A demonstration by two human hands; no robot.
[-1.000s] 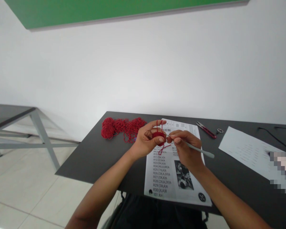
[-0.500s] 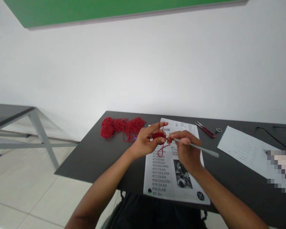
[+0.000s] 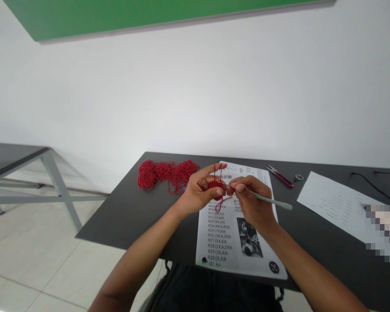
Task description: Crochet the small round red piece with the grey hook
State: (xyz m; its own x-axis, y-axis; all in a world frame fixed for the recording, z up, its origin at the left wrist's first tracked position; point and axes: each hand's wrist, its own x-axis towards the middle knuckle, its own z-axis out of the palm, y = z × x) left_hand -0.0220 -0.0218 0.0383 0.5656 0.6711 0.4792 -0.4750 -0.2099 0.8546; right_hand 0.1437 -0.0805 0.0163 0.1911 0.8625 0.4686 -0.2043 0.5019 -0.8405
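Between thumb and fingers, my left hand (image 3: pixel 199 190) pinches a small piece of red crochet work (image 3: pixel 216 189). Its index finger is stretched out with red yarn (image 3: pixel 220 166) looped over it, and a loose yarn tail (image 3: pixel 219 204) dangles below the piece. My right hand (image 3: pixel 255 199) grips a crochet hook (image 3: pixel 274 202) with a pale grey handle, like a pen. The hook's thin metal tip reaches the edge of the red work; whether it sits inside a stitch cannot be made out. Under both hands lies a printed pattern sheet (image 3: pixel 219 242).
A red yarn ball (image 3: pixel 147 174) with a loose tangle of yarn (image 3: pixel 182 171) lies at the back left of the dark table (image 3: pixel 123 216). Red-handled thread snips (image 3: pixel 281 177), a small ring (image 3: pixel 298 177), another paper (image 3: pixel 331 208) and a black cord (image 3: pixel 373 188) are to the right.
The crochet hook has shifted slightly left and up, its handle end now nearer the right hand. My left index finger has risen a little, and the yarn loop over it looks longer.
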